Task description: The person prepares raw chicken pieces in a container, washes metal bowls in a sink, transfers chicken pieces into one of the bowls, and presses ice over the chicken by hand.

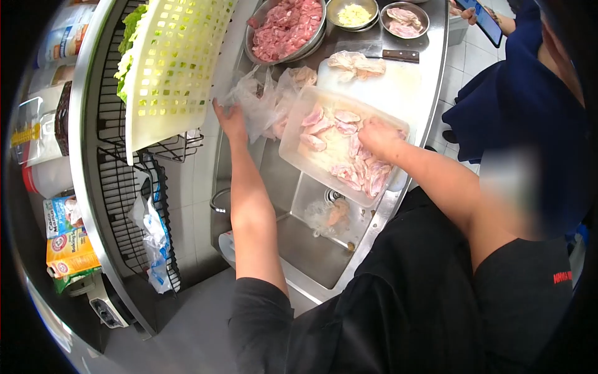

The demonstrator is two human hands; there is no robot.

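Note:
A translucent plastic tub (299,163) with raw chicken wing pieces (349,177) bridges the sink. My right hand (379,138) is down inside the tub at its right side, fingers curled among the pieces; the fingertips and anything in them are hidden. My left hand (230,119) reaches past the tub's left side, close to the wall, with its fingers apart. Beside it lies a crumpled clear plastic bag (252,93) with some pale pink meat in it; whether the fingers touch the bag I cannot tell.
Behind the tub are a white cutting board (398,84), a cleaver (398,56) and a bowl of cut meat (286,28). The sink (311,243) holds another bag (330,215). A lettuce basket (174,75) overhangs the left. Another person (517,112) stands at right, near a phone (483,22).

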